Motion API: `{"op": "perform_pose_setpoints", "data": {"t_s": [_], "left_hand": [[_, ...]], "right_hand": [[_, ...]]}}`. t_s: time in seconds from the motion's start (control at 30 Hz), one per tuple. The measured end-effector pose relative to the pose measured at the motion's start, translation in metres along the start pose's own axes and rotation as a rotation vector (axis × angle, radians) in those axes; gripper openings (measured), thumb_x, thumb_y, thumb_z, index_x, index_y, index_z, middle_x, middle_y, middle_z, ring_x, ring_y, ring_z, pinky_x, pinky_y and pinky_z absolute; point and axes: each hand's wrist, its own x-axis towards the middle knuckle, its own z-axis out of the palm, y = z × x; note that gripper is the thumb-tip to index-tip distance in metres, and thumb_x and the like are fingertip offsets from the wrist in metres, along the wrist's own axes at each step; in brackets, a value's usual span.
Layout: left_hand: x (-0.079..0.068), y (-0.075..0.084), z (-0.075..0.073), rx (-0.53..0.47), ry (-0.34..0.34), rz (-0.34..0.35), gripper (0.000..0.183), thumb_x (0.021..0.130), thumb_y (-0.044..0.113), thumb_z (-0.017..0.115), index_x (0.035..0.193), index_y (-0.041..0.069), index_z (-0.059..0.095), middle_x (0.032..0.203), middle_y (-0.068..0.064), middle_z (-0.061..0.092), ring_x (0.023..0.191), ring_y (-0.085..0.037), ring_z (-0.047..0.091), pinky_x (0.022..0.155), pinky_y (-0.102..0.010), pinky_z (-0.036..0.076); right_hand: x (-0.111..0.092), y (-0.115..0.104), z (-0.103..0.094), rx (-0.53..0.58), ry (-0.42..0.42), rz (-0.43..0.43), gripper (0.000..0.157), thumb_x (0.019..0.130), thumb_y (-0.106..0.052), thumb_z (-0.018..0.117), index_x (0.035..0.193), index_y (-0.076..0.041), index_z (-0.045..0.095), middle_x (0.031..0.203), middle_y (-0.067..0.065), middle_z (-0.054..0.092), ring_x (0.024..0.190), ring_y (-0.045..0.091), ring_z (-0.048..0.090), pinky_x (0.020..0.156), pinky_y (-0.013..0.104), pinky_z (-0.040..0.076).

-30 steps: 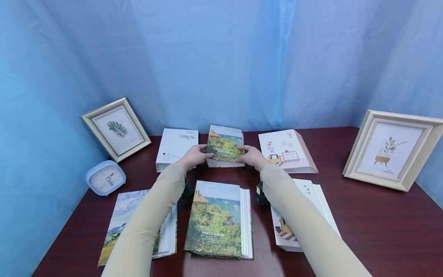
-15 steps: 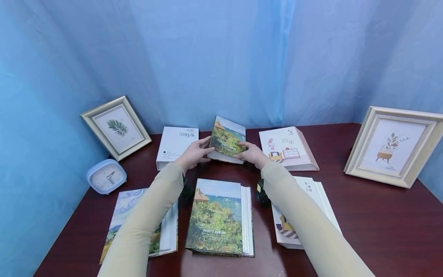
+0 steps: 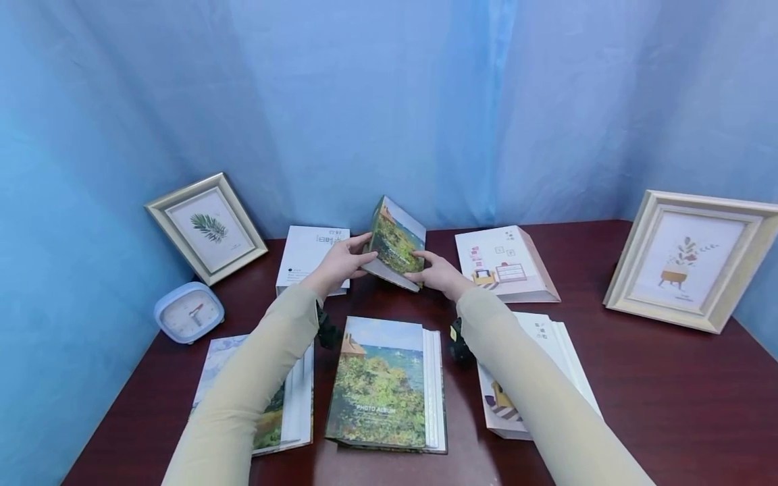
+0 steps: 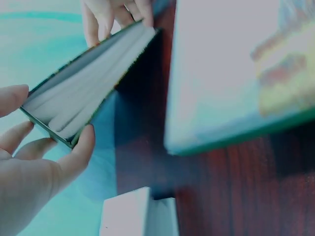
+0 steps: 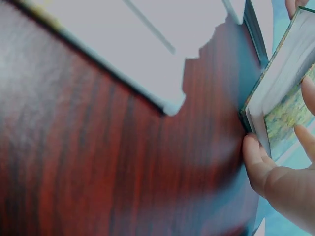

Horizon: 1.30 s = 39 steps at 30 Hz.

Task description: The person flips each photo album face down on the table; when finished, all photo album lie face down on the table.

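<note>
My head view looks forward and down over the wooden desk (image 3: pixel 662 391); my left and right wrist views sit far nearer, both catching the small photo album (image 3: pixel 398 236).

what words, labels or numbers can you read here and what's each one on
"PHOTO ALBUM": front middle album; the smaller lines beneath it are too small to read.
Held album: cover lettering too blurred to read.
White back-left album: Chinese characters and small print, too blurred to read surely.
Two white right-hand albums: small characters, unreadable.
Clock: dial markings too blurred.
Framed prints: tiny captions, unreadable.
</note>
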Motion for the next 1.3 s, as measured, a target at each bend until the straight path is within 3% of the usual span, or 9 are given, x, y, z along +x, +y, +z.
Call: {"op": "perform_pose_setpoints", "data": {"t_s": [0.37,0.63,0.87,1.07,1.3], "left_hand": [[-0.009,0.018,0.002,0.165,0.010,0.006,0.057,0.098,0.019,0.054,0.149,0.021,0.031,0.158,-0.008,0.020,0.144,-0.027,0.023,0.104,-0.044,0.042],[-0.012,0.029,0.007,0.248,0.027,0.064,0.052,0.096,0.021,0.057,0.145,0.021,0.040,0.154,-0.008,0.030,0.141,-0.028,0.030,0.101,-0.043,0.044],[-0.014,0.031,0.014,0.170,0.050,0.060,0.048,0.095,0.021,0.059,0.142,0.021,0.046,0.154,-0.006,0.031,0.140,-0.027,0.032,0.105,-0.043,0.040],[-0.014,0.037,0.021,0.024,0.029,0.081,0.046,0.096,0.017,0.057,0.140,0.015,0.048,0.151,-0.011,0.035,0.139,-0.025,0.033,0.107,-0.044,0.038],[-0.014,0.038,0.027,0.008,-0.001,0.087,0.044,0.096,0.013,0.055,0.139,0.012,0.049,0.146,-0.011,0.042,0.132,-0.025,0.044,0.106,-0.042,0.039]], "right_hand": [[0.003,-0.009,0.005,-0.067,0.089,-0.045,0.068,0.086,-0.013,0.070,0.146,-0.020,0.038,0.145,0.022,0.035,0.131,0.037,0.038,0.104,0.050,0.039],[-0.002,-0.019,0.001,0.038,0.015,-0.104,0.077,0.087,0.000,0.063,0.151,-0.022,0.026,0.143,0.023,0.034,0.128,0.036,0.044,0.101,0.046,0.044],[-0.008,-0.024,-0.008,0.253,-0.055,-0.073,0.069,0.095,-0.016,0.057,0.153,-0.022,0.019,0.151,0.021,0.025,0.132,0.039,0.039,0.107,0.052,0.035],[-0.010,-0.028,-0.015,0.268,-0.055,-0.067,0.065,0.098,-0.037,0.049,0.153,-0.027,0.015,0.155,0.015,0.021,0.129,0.041,0.042,0.104,0.053,0.038],[-0.015,-0.033,-0.021,0.295,-0.028,-0.093,0.066,0.099,-0.039,0.045,0.153,-0.031,0.008,0.155,0.017,0.017,0.128,0.045,0.042,0.102,0.053,0.040]]}}
